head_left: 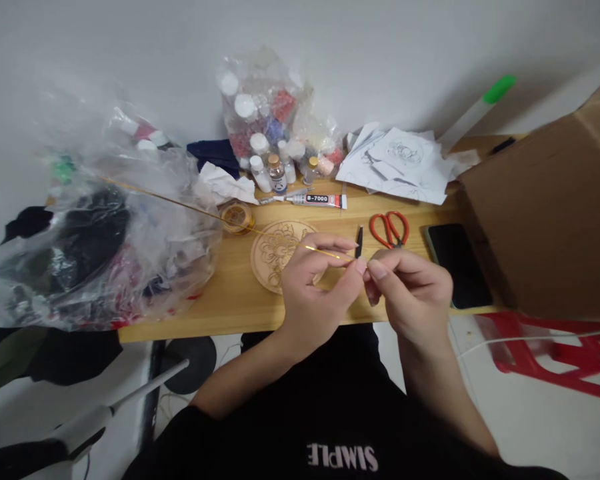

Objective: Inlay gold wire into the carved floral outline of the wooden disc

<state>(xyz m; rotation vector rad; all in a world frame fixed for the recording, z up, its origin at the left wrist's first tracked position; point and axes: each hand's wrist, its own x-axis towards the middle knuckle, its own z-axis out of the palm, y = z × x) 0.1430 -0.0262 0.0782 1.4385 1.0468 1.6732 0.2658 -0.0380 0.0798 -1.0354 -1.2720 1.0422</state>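
A thin gold wire [325, 253] stretches from the upper left, past a small spool [237, 218], to my fingers. My left hand [320, 287] pinches it between thumb and forefinger, the other fingers curled loosely. Right beside it, my right hand [413, 287] has its thumb and forefinger pressed together at the wire's end. The fingertips of both hands nearly touch. Under and behind my left hand lies a round wooden disc [263, 263] with a carved flower pattern, partly hidden. A black pen-like tool [359, 241] and red-handled scissors or pliers [390, 229] lie beyond my hands.
A large plastic bag [170, 220] fills the table's left side. At the back stand small bottles [277, 177], a glue tube [325, 200] and paper sketches [397, 163]. On the right are a phone [457, 263] and a cardboard box [540, 220].
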